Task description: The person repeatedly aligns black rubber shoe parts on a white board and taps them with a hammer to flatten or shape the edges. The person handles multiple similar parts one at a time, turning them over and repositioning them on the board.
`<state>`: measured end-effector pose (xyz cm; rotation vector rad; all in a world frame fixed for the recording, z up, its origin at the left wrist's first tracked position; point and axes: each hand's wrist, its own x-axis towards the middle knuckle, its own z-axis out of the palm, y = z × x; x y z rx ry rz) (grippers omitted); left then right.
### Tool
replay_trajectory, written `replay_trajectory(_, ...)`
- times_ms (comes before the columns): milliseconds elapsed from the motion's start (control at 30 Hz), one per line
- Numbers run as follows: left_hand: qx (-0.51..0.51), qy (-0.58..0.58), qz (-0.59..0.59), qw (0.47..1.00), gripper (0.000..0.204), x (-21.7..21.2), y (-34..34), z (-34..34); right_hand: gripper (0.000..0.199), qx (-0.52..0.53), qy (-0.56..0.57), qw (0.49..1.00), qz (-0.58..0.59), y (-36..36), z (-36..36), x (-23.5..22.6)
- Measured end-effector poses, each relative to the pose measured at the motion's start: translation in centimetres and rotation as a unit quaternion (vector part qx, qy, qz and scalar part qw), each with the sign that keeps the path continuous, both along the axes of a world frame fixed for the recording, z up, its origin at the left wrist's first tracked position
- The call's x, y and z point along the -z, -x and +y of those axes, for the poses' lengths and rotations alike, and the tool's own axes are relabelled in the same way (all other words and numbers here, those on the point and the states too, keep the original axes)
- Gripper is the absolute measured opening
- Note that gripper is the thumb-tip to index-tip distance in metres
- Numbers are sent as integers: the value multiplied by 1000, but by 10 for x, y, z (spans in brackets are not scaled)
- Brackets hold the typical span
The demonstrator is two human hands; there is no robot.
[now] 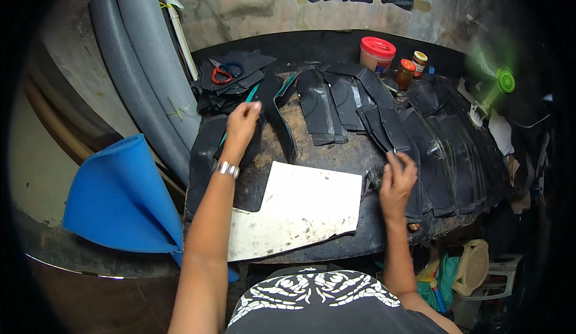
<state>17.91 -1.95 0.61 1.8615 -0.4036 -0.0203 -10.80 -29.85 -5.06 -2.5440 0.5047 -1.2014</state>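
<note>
My left hand [241, 125], with a metal watch on the wrist, rests on a black curved piece [207, 154] at the left of the worktable and pinches its upper edge near a teal-edged strip [249, 94]. My right hand [396, 181] grips the lower end of a long black cut piece [384, 124] from the fanned stack [444, 148] on the right. A white worn board [300, 208] lies between my hands, near the front edge.
Red-handled scissors [221, 73] lie on a pile of black pieces at the back left. A red-lidded tub [377, 53] and two small jars [407, 73] stand at the back. Grey foam rolls [141, 70] lean left; a blue sheet [120, 196] curls beside the table.
</note>
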Motion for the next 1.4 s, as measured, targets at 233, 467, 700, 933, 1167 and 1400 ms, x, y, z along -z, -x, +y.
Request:
replay_trajectory(233, -57, -204, -44, 976, 52, 27, -55, -59, 26, -52, -10, 998, 15, -4, 7, 16)
replay_trajectory(467, 55, 192, 238, 951, 11, 3, -2, -7, 31, -113, -97, 984, -92, -7, 19, 2)
replay_trajectory(700, 265, 51, 294, 917, 40, -28, 96, 27, 64, -317, 117, 940, -33, -18, 70, -55)
replay_trajectory(933, 367, -113, 207, 900, 52, -40, 130, 30, 19, -374, 294, 870, 130, -16, 93, -81)
replay_trajectory(1167, 374, -349, -208, 834, 51, -104, 185, 40, 12, -444, 230, 848, 174, 11, 95, -127)
replay_trajectory(1400, 592, -208, 178, 758, 36, -97, 191, 50, 17, -595, -93, 709, 367, 34, 86, -166)
